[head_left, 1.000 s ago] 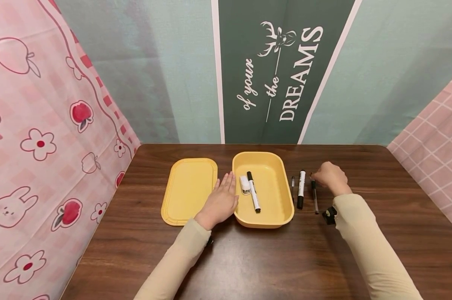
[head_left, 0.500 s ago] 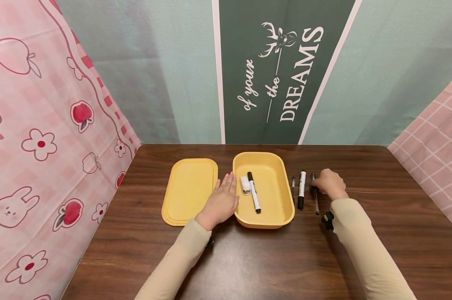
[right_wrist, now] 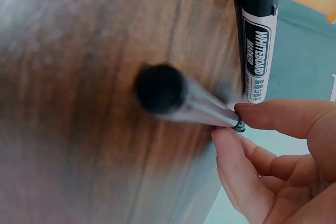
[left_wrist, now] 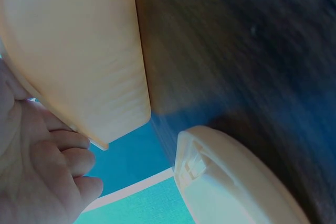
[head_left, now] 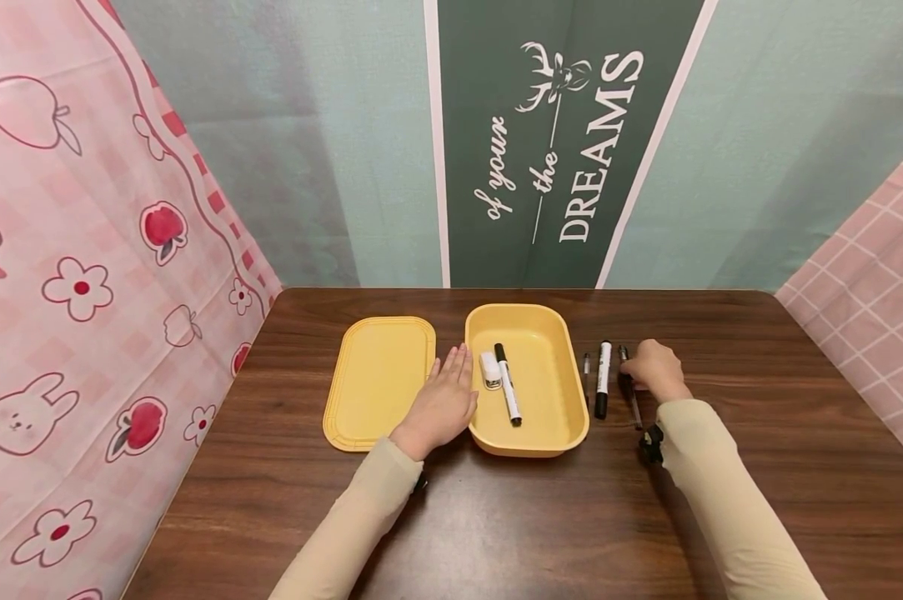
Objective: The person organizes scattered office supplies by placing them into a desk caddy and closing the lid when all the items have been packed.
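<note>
My right hand [head_left: 655, 371] pinches a pen [head_left: 635, 410] with a clear barrel between thumb and fingertips. In the right wrist view, the pen [right_wrist: 202, 103] tilts off the table, its dark end toward the camera. Beside it lies a whiteboard marker [head_left: 603, 379], white with black ends. My left hand [head_left: 445, 404] rests with straight fingers against the left wall of a yellow box [head_left: 549, 367]. Inside the box are a black-and-white marker [head_left: 508, 387] and a small white block [head_left: 489, 369], its kind unclear.
The yellow lid [head_left: 382, 379] lies flat on the wooden table [head_left: 526, 525], left of the box. A thin pen [head_left: 586, 375] lies close along the box's right wall. Patterned cloths hang behind and at both sides.
My right hand has moved slightly left and has taken the pen between its fingers; the pen has shifted and tilted a little. My left hand stays at the box.
</note>
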The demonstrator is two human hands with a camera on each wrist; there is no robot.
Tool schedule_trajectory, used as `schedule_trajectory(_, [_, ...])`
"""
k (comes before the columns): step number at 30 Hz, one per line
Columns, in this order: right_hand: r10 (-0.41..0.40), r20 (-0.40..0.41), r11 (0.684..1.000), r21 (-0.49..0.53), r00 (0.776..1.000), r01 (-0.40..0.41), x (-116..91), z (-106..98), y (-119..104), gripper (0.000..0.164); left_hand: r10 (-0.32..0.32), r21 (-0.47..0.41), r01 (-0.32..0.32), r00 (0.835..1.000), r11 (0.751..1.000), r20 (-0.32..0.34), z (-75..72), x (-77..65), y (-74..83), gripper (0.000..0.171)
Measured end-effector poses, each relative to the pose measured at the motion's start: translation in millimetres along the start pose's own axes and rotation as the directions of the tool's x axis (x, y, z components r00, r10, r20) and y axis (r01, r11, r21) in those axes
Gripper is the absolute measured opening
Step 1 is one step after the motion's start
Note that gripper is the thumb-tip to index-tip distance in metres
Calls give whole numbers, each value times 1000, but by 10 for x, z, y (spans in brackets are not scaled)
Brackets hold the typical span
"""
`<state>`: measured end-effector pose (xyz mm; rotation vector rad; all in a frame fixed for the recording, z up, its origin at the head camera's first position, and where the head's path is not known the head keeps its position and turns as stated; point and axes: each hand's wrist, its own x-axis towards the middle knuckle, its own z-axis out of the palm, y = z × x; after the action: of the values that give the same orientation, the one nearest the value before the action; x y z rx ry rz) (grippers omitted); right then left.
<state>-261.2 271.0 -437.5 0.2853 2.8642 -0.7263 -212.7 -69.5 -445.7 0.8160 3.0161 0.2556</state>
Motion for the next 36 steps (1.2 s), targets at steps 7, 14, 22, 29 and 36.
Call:
schedule_trajectory(7, [-23, -4, 1000, 18, 1000, 23, 1, 11, -10, 30, 0, 4, 0, 1000, 1000, -1, -4, 2, -2, 60])
schedule_trajectory(14, [-39, -12, 999, -1, 999, 39, 21, 12, -6, 35, -1, 5, 1, 1000, 1000, -3, 0, 8, -4, 60])
schedule_trajectory(22, [-59, -36, 998, 2, 998, 59, 38, 12, 33, 36, 0, -1, 0, 1000, 1000, -8, -9, 15, 2, 60])
schedule_trajectory(29, [-75, -41, 997, 8, 996, 76, 51, 10, 44, 39, -1, 10, 1, 1000, 1000, 0, -5, 26, 2, 60])
schedule_trajectory(36, [-70, -46, 997, 16, 996, 71, 56, -11, 9, 36, -2, 17, 2, 1000, 1000, -2, -18, 29, 10, 60])
